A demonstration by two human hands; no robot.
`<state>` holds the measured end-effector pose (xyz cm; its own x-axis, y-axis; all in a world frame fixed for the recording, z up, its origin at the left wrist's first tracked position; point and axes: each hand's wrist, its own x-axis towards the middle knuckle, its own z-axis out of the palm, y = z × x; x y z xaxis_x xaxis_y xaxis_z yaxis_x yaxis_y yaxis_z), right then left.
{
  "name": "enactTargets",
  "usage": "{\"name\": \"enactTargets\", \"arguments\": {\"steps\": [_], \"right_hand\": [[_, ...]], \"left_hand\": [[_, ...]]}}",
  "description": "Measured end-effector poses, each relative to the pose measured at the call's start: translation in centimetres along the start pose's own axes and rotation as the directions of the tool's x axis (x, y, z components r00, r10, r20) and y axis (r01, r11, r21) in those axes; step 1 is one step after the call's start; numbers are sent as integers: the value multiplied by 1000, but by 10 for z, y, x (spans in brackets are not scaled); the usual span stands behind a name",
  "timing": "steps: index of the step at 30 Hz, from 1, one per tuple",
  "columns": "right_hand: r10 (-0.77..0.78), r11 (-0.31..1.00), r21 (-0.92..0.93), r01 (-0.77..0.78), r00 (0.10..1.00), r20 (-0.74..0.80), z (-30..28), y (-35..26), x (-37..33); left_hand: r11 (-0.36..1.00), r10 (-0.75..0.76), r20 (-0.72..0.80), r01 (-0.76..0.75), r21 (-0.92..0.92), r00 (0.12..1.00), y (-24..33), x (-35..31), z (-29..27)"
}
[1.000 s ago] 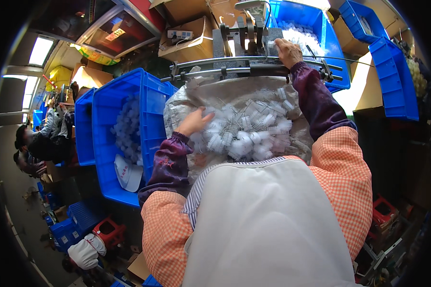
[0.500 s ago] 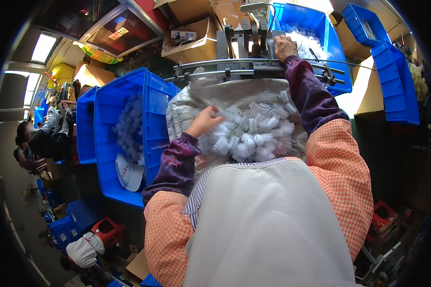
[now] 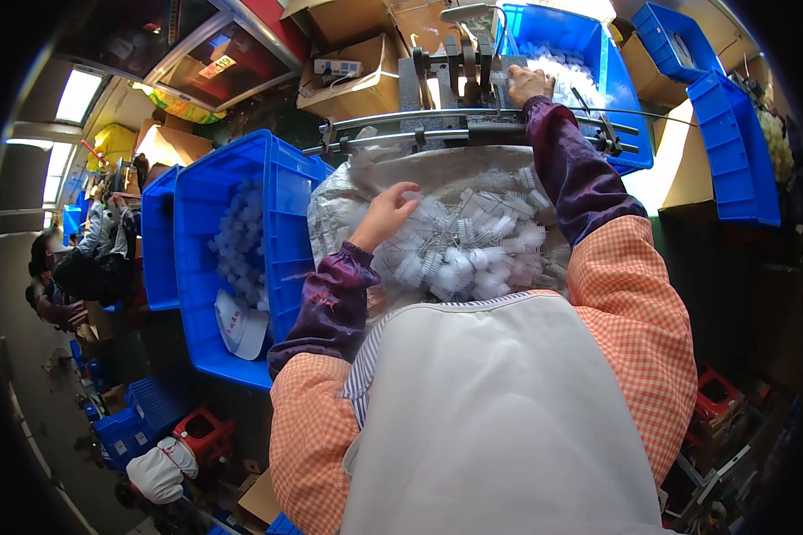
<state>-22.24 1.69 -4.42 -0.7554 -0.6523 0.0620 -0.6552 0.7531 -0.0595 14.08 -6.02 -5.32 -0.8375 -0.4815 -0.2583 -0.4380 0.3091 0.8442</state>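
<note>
A heap of small white bristle pieces with thin wire stems [image 3: 473, 259] lies on a pale, crumpled sack cloth [image 3: 330, 209] before me. Over the heap's left side is my left hand [image 3: 385, 217], its fingers loosely bent, thumb and forefinger apart. I see nothing between them. Farther off, my right hand [image 3: 531, 85] is at the right side of a dark metal machine [image 3: 462, 71]. Its fingers are bent together at a small light thing, too small to make out. Two metal rods [image 3: 401, 134] cross between machine and heap.
On the left, a blue crate [image 3: 276, 241] holds white pieces and a white cap [image 3: 241, 325]. Another blue crate [image 3: 620, 94] with white pieces stands beyond my right hand. Cardboard boxes [image 3: 357, 85] flank the machine. A person [image 3: 62, 276] is at far left.
My left hand has risen slightly over the heap, away from me. My right hand's fingers have shifted from over the machine's edge to a bent grip beside it.
</note>
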Motion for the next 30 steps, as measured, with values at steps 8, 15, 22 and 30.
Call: {"name": "enactTargets", "arguments": {"steps": [8,15,22,30], "right_hand": [[-9,999,36,12,997,-79,-1,8,-22],[-62,997,43,67,992,-113,9,-30,-21],[-95,995,12,99,978,-185,7,-52,-27],[-63,998,-11,62,988,-140,4,-7,-22]], "left_hand": [[982,98,-153,-120,-146,983,-3,14,5],[963,224,-355,-262,-62,908,22,18,-3],[938,244,-396,-319,-135,886,28,17,-13],[903,200,-318,-301,-308,927,39,11,-14]]}}
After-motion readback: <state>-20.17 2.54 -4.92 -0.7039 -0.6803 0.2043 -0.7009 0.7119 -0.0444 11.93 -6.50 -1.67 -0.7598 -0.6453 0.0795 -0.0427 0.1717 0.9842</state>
